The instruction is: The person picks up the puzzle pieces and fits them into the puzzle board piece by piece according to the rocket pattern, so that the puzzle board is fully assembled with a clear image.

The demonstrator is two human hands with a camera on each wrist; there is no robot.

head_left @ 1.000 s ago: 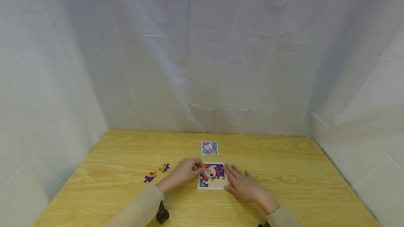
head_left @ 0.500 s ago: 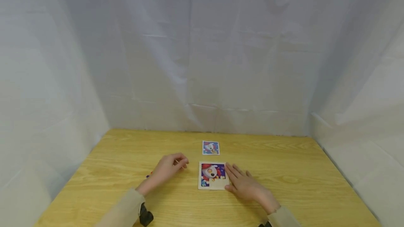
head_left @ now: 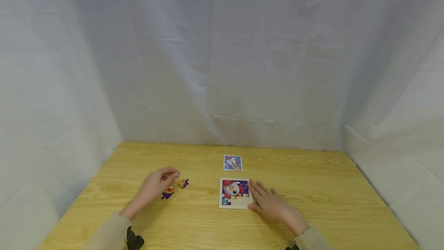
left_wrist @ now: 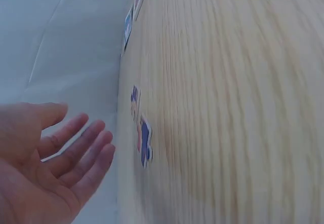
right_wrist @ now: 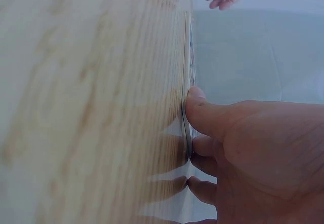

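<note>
The left hand (head_left: 155, 185) hovers over two loose puzzle pieces on the desk (head_left: 312, 180), its fingers relaxed and apart, holding nothing. The nearer piece (head_left: 167, 193), purple with a bit of orange, lies just under the fingertips; the farther piece (head_left: 182, 183) sits just beside it, a little toward the puzzle board (head_left: 234, 193). The right hand (head_left: 269, 203) lies flat with straight fingers, its thumb pressed to the board's right edge, steadying it.

To lift a piece cleanly, it seems best to pinch one alone by its edges with thumb and forefinger, since both pieces lie flat and thin on the wood; sliding a fingertip under a lobe should help. The pieces lie close together, so a careless sweep could knock the second one. The board shows bare wood along its lower part, so the gaps to fill are likely there. The picture card (head_left: 232, 162) behind the board, well apart from both hands, can guide which way a piece turns. The right hand should go on bracing the board.
</note>
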